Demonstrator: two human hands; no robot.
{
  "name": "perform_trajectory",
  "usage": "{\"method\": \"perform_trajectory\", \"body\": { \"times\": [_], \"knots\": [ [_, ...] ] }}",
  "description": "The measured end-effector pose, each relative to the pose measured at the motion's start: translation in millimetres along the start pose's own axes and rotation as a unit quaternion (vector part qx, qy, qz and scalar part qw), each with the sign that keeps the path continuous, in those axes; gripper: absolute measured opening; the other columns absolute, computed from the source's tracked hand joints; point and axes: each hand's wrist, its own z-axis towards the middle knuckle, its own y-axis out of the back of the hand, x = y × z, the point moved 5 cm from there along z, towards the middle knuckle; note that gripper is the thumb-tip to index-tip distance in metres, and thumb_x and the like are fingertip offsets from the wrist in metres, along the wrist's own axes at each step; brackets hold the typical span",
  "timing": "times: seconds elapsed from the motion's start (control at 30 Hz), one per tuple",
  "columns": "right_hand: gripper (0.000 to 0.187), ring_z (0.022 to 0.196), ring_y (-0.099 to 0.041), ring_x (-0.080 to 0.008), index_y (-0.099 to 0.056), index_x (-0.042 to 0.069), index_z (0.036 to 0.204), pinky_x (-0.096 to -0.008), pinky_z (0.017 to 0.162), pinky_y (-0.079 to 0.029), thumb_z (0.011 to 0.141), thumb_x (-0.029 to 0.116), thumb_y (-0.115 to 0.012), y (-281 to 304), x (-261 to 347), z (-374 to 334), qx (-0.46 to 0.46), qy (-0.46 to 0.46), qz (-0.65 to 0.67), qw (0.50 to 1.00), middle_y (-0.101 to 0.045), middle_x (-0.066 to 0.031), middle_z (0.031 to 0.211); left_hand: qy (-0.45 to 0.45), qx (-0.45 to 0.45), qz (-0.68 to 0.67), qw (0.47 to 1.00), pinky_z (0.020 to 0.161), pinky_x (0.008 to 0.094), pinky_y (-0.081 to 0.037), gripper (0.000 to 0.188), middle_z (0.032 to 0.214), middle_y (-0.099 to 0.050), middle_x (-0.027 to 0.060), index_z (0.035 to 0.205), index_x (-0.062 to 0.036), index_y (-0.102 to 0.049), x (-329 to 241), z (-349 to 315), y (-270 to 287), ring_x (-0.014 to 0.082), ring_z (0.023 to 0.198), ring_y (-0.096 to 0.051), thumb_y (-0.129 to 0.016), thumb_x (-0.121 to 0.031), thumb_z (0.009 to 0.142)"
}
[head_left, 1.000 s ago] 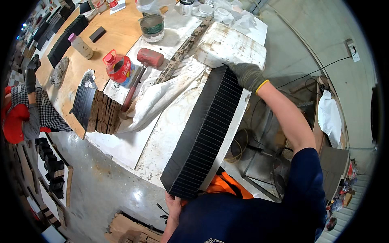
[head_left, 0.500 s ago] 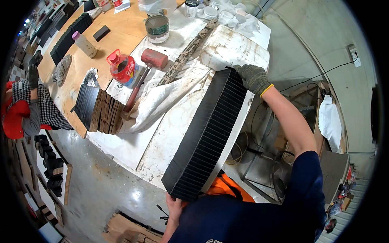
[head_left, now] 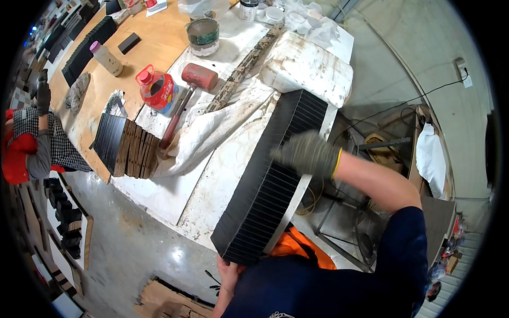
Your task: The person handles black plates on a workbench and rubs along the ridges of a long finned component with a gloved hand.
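Observation:
A long row of thin black slabs (head_left: pixel 260 175), packed face to face, lies along the near right edge of the white-covered table. At its near end my bare left hand (head_left: pixel 228 274) grips the last slabs, with most of its fingers hidden behind them. My right hand (head_left: pixel 309 155), in a dark knitted glove with a yellow cuff, is over the middle of the row. Motion smears its fingers, so I cannot tell whether they touch the slabs. Beyond the far end sits a white, stained, wrapped block (head_left: pixel 307 66).
A red-headed mallet (head_left: pixel 200 77), a red jug (head_left: pixel 156 90), a tin (head_left: pixel 203 36) and a speckled strip (head_left: pixel 244 69) lie farther left. A stack of brown-edged slabs (head_left: pixel 132 148) stands at the table's left edge. Another person (head_left: pixel 26 138) is at far left; a fan stands below right.
My right hand has left the far end of the row and come toward me, to its middle. My left hand stays at the near end. The view has shifted slightly.

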Motion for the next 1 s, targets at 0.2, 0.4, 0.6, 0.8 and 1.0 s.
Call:
{"method": "perform_trajectory", "body": {
  "times": [0.2,0.4,0.6,0.8,1.0],
  "knots": [
    [0.04,0.07,-0.063,-0.0303,-0.056,0.007,0.118,-0.0444,0.058,-0.048,0.078,0.01,-0.052,-9,-139,-29,-0.156,-0.246,-0.105,0.951,-0.065,-0.0125,0.079,0.001,0.019,-0.034,0.999,0.081,0.0301,-0.05,0.042,0.109,-0.06,0.0052,0.121,-0.0072,-0.046,1,0,-5,0.0145,0.096,-0.059,-0.068,-0.019,0.087],
    [0.024,0.063,-0.065,-0.0298,-0.057,0.006,0.102,-0.0431,0.048,-0.049,0.079,0.009,-0.052,-3,26,1,0.034,0.014,-0.037,0.999,-0.062,-0.013,0.065,-0.022,0.013,-0.036,0.999,0.082,0.03,-0.05,0.04,0.111,-0.06,0.0066,0.121,-0.0065,-0.046,-5,0,-8,0.0152,0.097,-0.059,-0.067,-0.017,0.088],
    [0.013,0.053,-0.062,-0.0276,-0.057,0.007,0.091,-0.0394,0.042,-0.046,0.085,0.014,-0.048,-4,-33,4,-0.118,-0.161,-0.066,0.978,-0.061,-0.0107,0.06,-0.025,0.012,-0.026,0.999,0.08,0.0285,-0.05,0.039,0.11,-0.06,0.0061,0.12,-0.0056,-0.046,-3,-1,-6,0.0143,0.096,-0.059,-0.066,-0.016,0.088],
    [0.027,0.052,-0.063,-0.0243,-0.054,0.003,0.104,-0.039,0.041,-0.047,0.085,0.021,-0.051,-14,124,-16,-0.002,0.131,0.051,0.99,-0.059,-0.0089,0.056,-0.031,0.031,-0.047,0.998,0.08,0.0283,-0.048,0.04,0.109,-0.059,0.0056,0.119,-0.0052,-0.045,1,2,-8,0.0134,0.095,-0.058,-0.067,-0.019,0.088],
    [0.016,0.042,-0.053,-0.0185,-0.057,0.005,0.094,-0.0333,0.035,-0.039,0.086,0.016,-0.049,-19,25,1,-0.145,-0.139,-0.106,0.974,-0.051,-0.003,0.05,-0.059,0.018,-0.048,0.997,0.084,0.0282,-0.047,0.04,0.109,-0.059,0.0052,0.119,-0.0055,-0.045,3,0,-5,0.0127,0.097,-0.057,-0.066,-0.02,0.089]
  ]
}}
